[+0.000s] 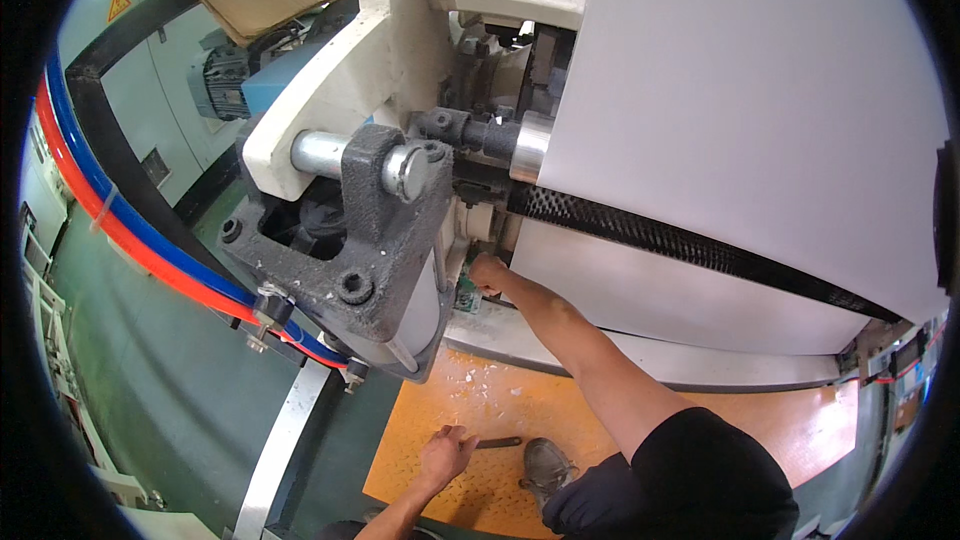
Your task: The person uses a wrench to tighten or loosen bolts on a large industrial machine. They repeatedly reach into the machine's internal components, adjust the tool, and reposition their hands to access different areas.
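My left hand point(447, 458) is low over the orange platform, its fingers closed on one end of a short dark slim tool point(498, 443). The tool points right, toward my shoe; its exact kind does not show. My right arm stretches forward, and my right hand point(487, 274) is curled in the gap between the pneumatic cylinder point(415, 320) and the white sheet web. Beside that hand is a green patch point(467, 296), too small to identify. What the right fingers hold, if anything, is hidden. Above it sits a dark textured roller point(640, 233).
A large white sheet point(740, 90) runs over the machine on the right. A black cast bracket point(370, 230) with a steel pin juts out at left, fed by blue and red hoses point(150, 230). White scraps lie on the orange platform point(420, 440); my shoe point(548, 467) stands there.
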